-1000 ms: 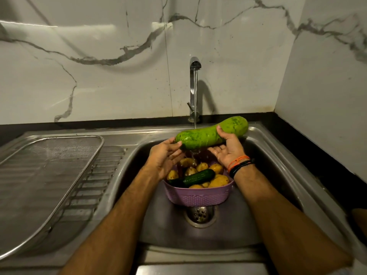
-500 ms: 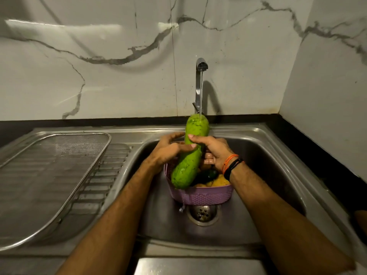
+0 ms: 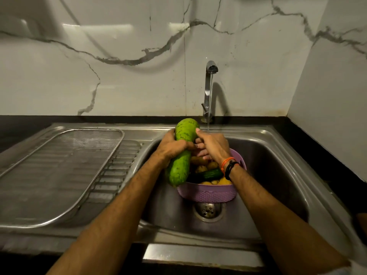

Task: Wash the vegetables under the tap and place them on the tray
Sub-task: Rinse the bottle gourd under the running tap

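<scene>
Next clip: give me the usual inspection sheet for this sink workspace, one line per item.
Surface: steel sink, tap running; the stream falls right of the gourd.
Job's things: bottle gourd held upright over the basin; mesh tray on the drainboard, no vegetable on it; purple basket above the drain holds a cucumber and potatoes.
Clutter: nothing seen.
Grippers: left hand grips the gourd's middle; right hand holds its upper part, thumb on the skin; wristbands on the right wrist.
Cables: nothing seen.
Surroundings: marble-look wall, black counter edge.
</scene>
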Tool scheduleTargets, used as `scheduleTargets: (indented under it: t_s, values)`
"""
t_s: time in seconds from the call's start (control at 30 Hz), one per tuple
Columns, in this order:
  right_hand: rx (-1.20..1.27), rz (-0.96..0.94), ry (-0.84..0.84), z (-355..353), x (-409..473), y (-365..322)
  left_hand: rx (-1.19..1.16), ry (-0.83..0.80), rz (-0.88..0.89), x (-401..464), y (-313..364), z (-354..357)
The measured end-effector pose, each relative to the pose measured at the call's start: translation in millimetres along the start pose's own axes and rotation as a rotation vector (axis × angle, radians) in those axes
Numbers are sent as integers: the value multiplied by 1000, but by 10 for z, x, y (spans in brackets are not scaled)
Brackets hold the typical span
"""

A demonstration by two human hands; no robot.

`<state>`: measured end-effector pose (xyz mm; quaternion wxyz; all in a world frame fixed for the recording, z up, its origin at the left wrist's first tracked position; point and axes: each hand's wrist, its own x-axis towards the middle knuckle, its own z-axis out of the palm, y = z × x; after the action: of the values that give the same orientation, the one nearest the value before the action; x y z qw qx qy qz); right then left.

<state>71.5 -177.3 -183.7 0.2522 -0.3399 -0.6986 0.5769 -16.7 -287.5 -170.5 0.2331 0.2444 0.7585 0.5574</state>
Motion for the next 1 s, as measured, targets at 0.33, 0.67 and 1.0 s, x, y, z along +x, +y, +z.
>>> scheduleTargets:
  t_s: [0.33,0.67,1.0]
  values:
    - [-1084,-310,-399,315,-249,253,166,183,-56,-374,-367,-300]
    - [-1238,-359,-443,320,-282,292,54,247,22,-332,102,-548]
    - [-1233,-395,-458,341,-237,335,-15,162,-194,-557,-258,-333]
